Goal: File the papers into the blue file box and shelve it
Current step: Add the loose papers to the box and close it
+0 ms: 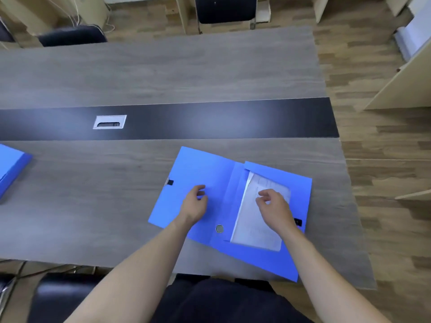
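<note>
Both bare forearms reach over gray table [93, 206] edge. Blue file box [300, 194] lies open flat near the edge, papers [254, 231] inside right half. Left hand [194, 203] on lid, fingers loose, gripping nothing; right hand [272, 206] curled over papers, grip unclear. Second blue box [9, 166] far left.

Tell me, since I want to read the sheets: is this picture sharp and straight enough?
Head view: the print on the papers in the open blue file box is faint and smeared, unreadable; both hands look slightly motion-soft; the wide lens bows the table edges; soft glare sheens the dark centre strip.
</note>
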Demonstrator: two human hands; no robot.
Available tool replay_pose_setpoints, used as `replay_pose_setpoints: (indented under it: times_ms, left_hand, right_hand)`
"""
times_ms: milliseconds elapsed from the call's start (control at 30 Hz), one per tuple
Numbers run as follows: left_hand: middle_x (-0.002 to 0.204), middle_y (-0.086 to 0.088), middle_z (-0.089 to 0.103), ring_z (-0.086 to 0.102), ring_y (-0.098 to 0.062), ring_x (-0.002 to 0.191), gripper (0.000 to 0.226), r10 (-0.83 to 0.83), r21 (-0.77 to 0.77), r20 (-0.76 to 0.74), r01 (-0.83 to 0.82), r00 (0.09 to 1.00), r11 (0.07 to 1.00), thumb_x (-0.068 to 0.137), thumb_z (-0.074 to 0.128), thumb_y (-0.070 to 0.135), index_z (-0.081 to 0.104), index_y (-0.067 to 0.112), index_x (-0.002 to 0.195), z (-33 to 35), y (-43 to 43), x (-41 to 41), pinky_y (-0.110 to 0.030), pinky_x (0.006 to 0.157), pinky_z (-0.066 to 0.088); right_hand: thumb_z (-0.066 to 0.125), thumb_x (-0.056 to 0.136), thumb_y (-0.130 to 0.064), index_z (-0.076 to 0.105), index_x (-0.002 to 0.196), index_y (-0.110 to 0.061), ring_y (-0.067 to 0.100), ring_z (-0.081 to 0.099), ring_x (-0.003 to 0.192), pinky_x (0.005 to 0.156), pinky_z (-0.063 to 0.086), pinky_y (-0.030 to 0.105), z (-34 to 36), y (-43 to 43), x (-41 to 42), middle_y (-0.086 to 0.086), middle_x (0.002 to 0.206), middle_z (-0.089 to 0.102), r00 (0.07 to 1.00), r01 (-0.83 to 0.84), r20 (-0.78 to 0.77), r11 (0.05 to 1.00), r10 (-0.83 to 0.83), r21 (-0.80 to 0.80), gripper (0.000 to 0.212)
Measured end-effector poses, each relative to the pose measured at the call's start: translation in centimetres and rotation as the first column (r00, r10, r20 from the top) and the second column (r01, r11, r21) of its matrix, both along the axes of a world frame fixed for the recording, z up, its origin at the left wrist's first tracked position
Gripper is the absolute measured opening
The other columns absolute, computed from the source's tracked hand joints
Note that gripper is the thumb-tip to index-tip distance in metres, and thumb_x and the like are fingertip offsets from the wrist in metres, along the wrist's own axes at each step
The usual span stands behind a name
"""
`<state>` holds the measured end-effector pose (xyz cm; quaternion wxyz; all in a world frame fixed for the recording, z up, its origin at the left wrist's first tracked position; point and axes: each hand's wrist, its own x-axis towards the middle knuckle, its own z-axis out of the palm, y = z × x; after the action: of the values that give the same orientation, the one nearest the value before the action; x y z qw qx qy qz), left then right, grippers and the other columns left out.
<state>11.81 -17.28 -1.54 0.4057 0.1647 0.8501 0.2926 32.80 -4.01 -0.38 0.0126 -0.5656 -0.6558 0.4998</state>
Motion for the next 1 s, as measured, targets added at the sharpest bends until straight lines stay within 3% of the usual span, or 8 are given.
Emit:
replay_pose_setpoints:
  times_ms: [167,267,433,533,667,833,933,1000]
  left_hand:
    - [0.155,-0.009,0.05,0.053,-0.028,0.138,0.049,0.08,-0.092,-0.033,-0.083,0.996,0.992,0.104,0.052,0.016,0.05,0.018,0.152,-0.4,-4.5,-6.0,-0.039,0.109,0.047]
    - [0.156,-0.015,0.048,0.051,-0.031,0.142,0.05,0.122,-0.14,-0.034,-0.125,0.992,0.982,0.102,0.053,0.014,0.051,0.013,0.152,-1.2,-6.7,-9.8,-0.042,0.113,0.046]
    - [0.134,-0.01,0.06,0.061,-0.03,0.115,0.049,0.18,-0.171,0.067,-0.166,0.981,0.971,0.099,0.054,0.015,0.05,0.012,0.147,-2.7,-7.5,-14.8,-0.039,0.099,0.05]
    - [0.135,-0.006,0.058,0.061,-0.031,0.122,0.051,0.194,-0.207,0.172,-0.157,0.966,0.966,0.097,0.055,0.019,0.045,0.012,0.147,-3.9,-7.5,-16.1,-0.039,0.099,0.05]
    - [0.12,-0.008,0.062,0.061,-0.027,0.101,0.038,0.193,-0.231,0.247,-0.135,0.95,0.964,0.096,0.063,0.024,0.051,0.008,0.129,-5.3,-7.8,-16.7,-0.033,0.08,0.049]
    - [0.1,-0.007,0.069,0.064,-0.021,0.082,0.021,0.105,-0.1,0.381,-0.072,0.919,0.992,0.103,0.065,0.027,0.066,0.006,0.104,-3.5,-7.9,-17.4,-0.024,0.06,0.051]
    - [0.105,-0.008,0.072,0.067,-0.021,0.087,0.032,-0.051,0.061,0.453,0.026,0.89,0.998,0.109,0.055,0.029,0.071,0.003,0.119,-1.1,-7.5,-17.3,-0.028,0.071,0.054]
    - [0.104,-0.007,0.072,0.064,-0.02,0.079,0.045,-0.072,0.143,0.511,-0.001,0.857,0.99,0.113,0.043,0.036,0.073,0.005,0.124,0.6,-6.9,-16.7,-0.026,0.065,0.051]
  right_hand:
    - [0.056,0.104,-0.025,0.064,0.133,-0.017,0.025,0.067,0.11,0.07,0.044,0.027,-0.3,-1.4,-3.7,0.006,0.13,0.066,1.0,-0.005,0.025,0.998,0.007,-0.069,0.031]
    - [0.056,0.104,-0.024,0.063,0.131,-0.015,0.026,0.07,0.094,0.063,0.045,0.024,-0.5,-2.6,-6.7,0.007,0.124,0.067,0.999,-0.012,0.04,0.995,0.016,-0.098,0.029]
    - [0.058,0.103,-0.03,0.062,0.122,-0.023,0.027,0.073,0.102,0.077,0.053,0.033,-1.5,-5.4,-12.6,0.004,0.123,0.069,0.998,-0.003,0.054,0.985,0.013,-0.171,0.021]
    - [0.06,0.102,-0.034,0.064,0.121,-0.025,0.027,0.073,0.105,0.091,0.055,0.039,-2.4,-7.2,-15.8,-0.001,0.12,0.07,0.997,0.036,0.077,0.978,-0.021,-0.203,0.022]
    - [0.061,0.102,-0.035,0.064,0.122,-0.023,0.029,0.074,0.104,0.082,0.054,0.036,-3.3,-9.5,-18.7,0.002,0.119,0.071,0.995,0.066,0.088,0.967,-0.046,-0.244,0.024]
    - [0.059,0.104,-0.036,0.063,0.123,-0.023,0.028,0.072,0.109,0.072,0.048,0.029,-2.1,-11.0,-19.9,0.001,0.121,0.068,0.992,0.099,0.099,0.96,-0.076,-0.261,0.023]
    - [0.059,0.104,-0.039,0.064,0.124,-0.022,0.023,0.07,0.104,0.078,0.05,0.032,-1.1,-10.7,-20.0,0.001,0.119,0.067,0.991,0.119,0.08,0.973,-0.105,-0.197,0.027]
    - [0.06,0.104,-0.042,0.065,0.126,-0.02,0.019,0.065,0.102,0.081,0.051,0.033,-0.3,-10.4,-20.1,0.003,0.123,0.066,0.989,0.142,0.053,0.982,-0.137,-0.125,0.032]
